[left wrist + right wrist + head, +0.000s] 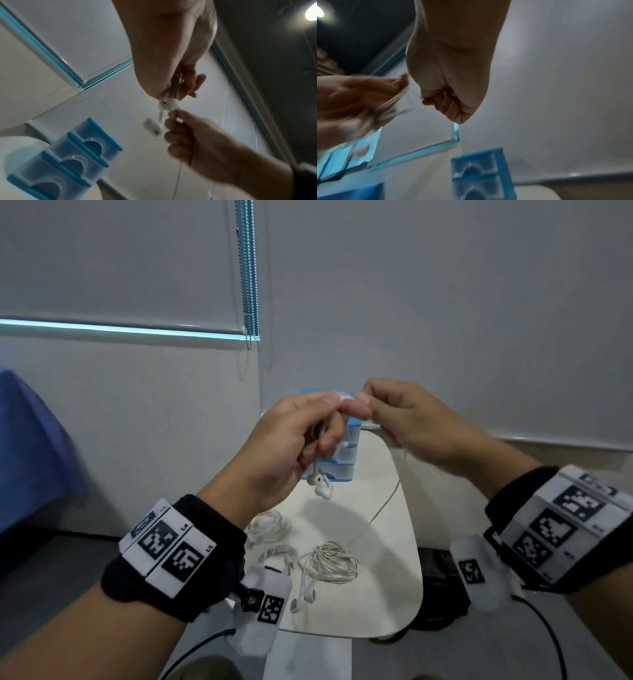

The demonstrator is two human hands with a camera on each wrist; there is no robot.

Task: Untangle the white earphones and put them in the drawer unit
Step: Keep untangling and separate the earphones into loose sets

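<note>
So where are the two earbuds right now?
In the head view, the earbuds dangle under the left hand, above the table and in front of the drawer unit.

Legible text: "L4" and "L5" only, printed beside the marker squares on my left wristband (168,546). Right-band labels too small to read.

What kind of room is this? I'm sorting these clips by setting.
Probably an office or lab-style room, not a home: a small white table set against plain walls, a roller blind with a bead chain, and a blue drawer unit on the table.
</note>
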